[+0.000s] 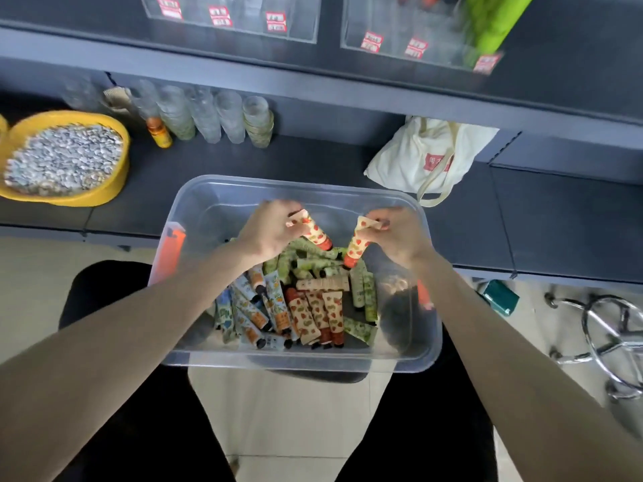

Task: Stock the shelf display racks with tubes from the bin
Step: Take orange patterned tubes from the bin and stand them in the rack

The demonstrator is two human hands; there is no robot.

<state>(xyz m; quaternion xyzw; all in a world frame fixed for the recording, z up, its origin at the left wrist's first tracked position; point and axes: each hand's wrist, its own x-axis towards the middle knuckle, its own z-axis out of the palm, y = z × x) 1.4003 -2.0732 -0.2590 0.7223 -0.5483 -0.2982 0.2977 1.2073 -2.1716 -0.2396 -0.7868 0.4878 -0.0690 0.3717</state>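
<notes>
Two strawberry-print tubes (316, 232) (358, 244) tilt, caps down, above the tube pile (313, 307) in the clear bin (243, 185).

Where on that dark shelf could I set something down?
Bare shelf lies between the stacked cups, the white bag and the bin's far rim, and again right of the bag. The left end is crowded by the yellow bowl; the bin's near half is packed with tubes.

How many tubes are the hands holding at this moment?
2: one strawberry-print tube in the left hand, a second tube in the right hand, both above the bin.
</notes>
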